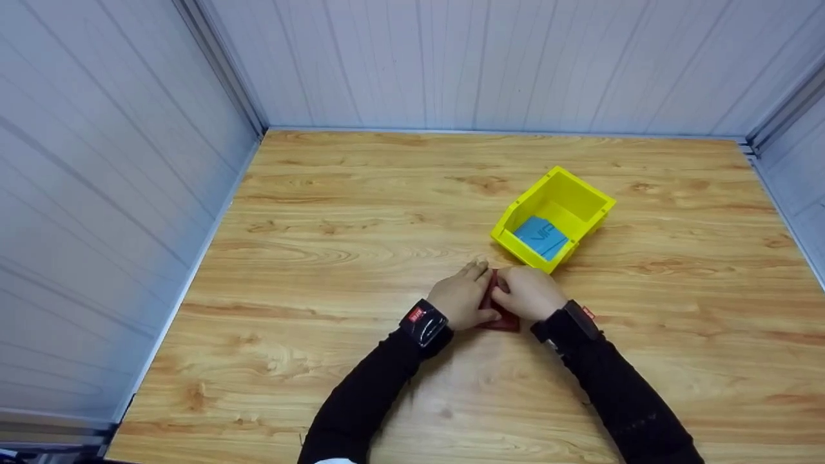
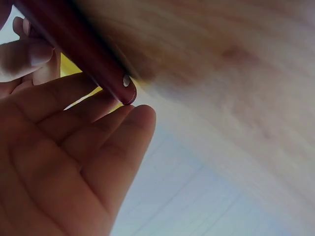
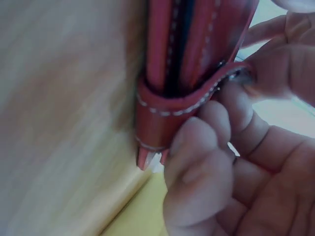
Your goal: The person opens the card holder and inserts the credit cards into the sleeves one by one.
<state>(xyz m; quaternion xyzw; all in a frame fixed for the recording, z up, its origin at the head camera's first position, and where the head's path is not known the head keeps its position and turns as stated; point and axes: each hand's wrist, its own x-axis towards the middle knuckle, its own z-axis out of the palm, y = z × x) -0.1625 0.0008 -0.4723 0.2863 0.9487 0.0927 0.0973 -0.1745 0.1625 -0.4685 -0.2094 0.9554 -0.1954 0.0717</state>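
Observation:
A dark red leather wallet [image 1: 509, 321] with white stitching [image 3: 165, 113] lies on the table below both hands. My left hand [image 1: 461, 299] holds its left side, the fingers along the edge and the thumb over the near part. A small metal stud [image 2: 126, 80] shows at the wallet's end in the left wrist view. With thumb and fingers, my right hand [image 1: 532, 293] pinches the wallet's strap [image 3: 197, 98], which wraps round the layered open edge. In the head view the hands cover much of the wallet.
Just beyond the right hand stands a yellow bin [image 1: 583, 187], its low front towards the hands. Blue cards [image 1: 541, 238] with VIP lettering lie inside it. The wood-grain table [image 1: 341, 212] is bounded by a pale panel wall [image 1: 451, 64] at the back and panels at both sides.

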